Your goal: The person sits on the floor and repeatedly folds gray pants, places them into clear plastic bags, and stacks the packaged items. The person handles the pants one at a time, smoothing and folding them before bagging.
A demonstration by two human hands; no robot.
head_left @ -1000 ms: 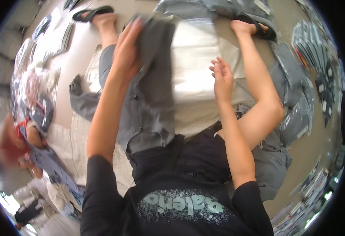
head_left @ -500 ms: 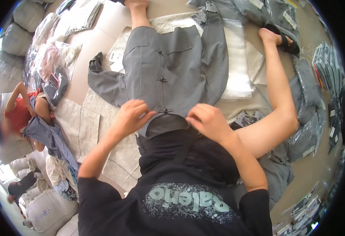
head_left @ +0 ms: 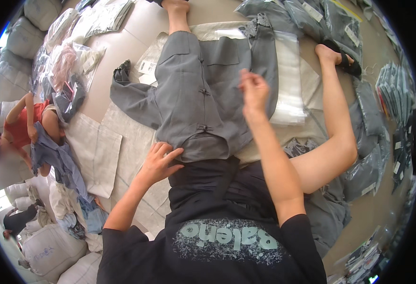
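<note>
A grey button-front jacket (head_left: 222,90) lies spread out in front of me, its collar (head_left: 203,147) towards my lap. Dark knotted fasteners run down its front, and patterned cuffs end both sleeves. My left hand (head_left: 160,161) rests at the shoulder beside the collar, fingertips on the cloth and thumb held apart. Over the jacket's right half hovers my right hand (head_left: 255,92), fingers bent and blurred by motion. Whether anything is between them I cannot make out. Clear plastic bags (head_left: 287,80) lie partly under the right sleeve (head_left: 264,61).
Beige woven sheeting (head_left: 139,189) covers the floor beneath the jacket. Bagged grey garments (head_left: 366,161) lie beyond my bent leg, near a stack of folded packs (head_left: 393,85). At left, another person (head_left: 28,120) handles a blue-grey garment (head_left: 58,154); stuffed white sacks (head_left: 54,251) stand around.
My right hand has left the collar and moved forward over the jacket's front. My left hand has shifted slightly nearer me along the collar's side. The collar lies flatter.
</note>
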